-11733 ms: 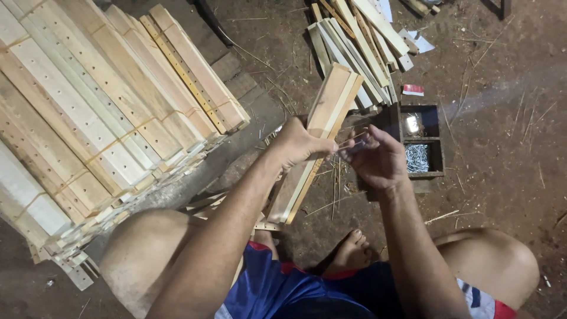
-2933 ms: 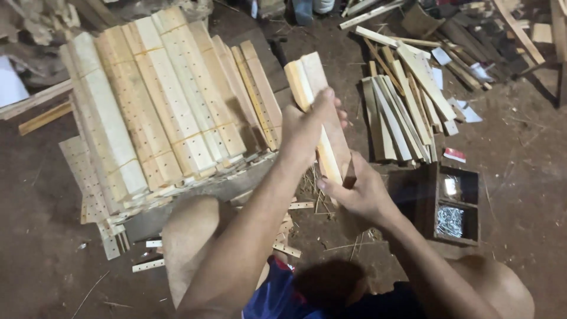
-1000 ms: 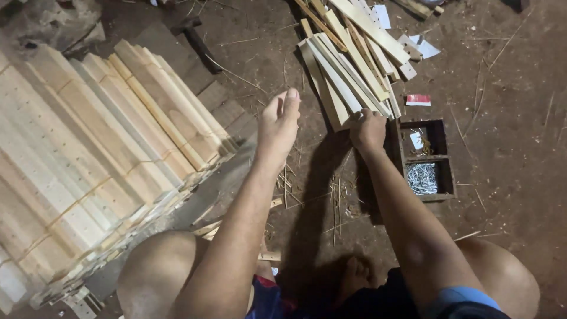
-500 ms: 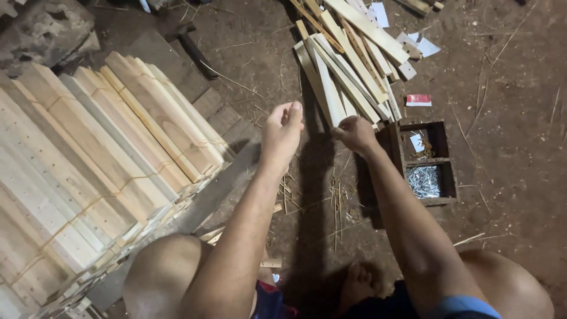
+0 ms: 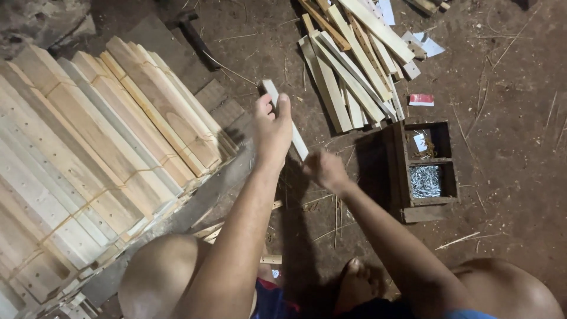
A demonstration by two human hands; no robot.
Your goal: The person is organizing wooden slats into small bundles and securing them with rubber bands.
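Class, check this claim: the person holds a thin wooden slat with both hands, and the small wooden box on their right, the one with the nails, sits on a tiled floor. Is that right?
Not quite. The floor is bare dirt strewn with straw, not tiles, as the head view shows. The rest holds: the left hand and right hand both hold the thin wooden slat, and the small wooden box with nails sits on their right.

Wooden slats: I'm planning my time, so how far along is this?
Done: bundled frames stacked on the left. In hand: left hand and right hand hold one slat. Left: loose slat pile and nails in the box.
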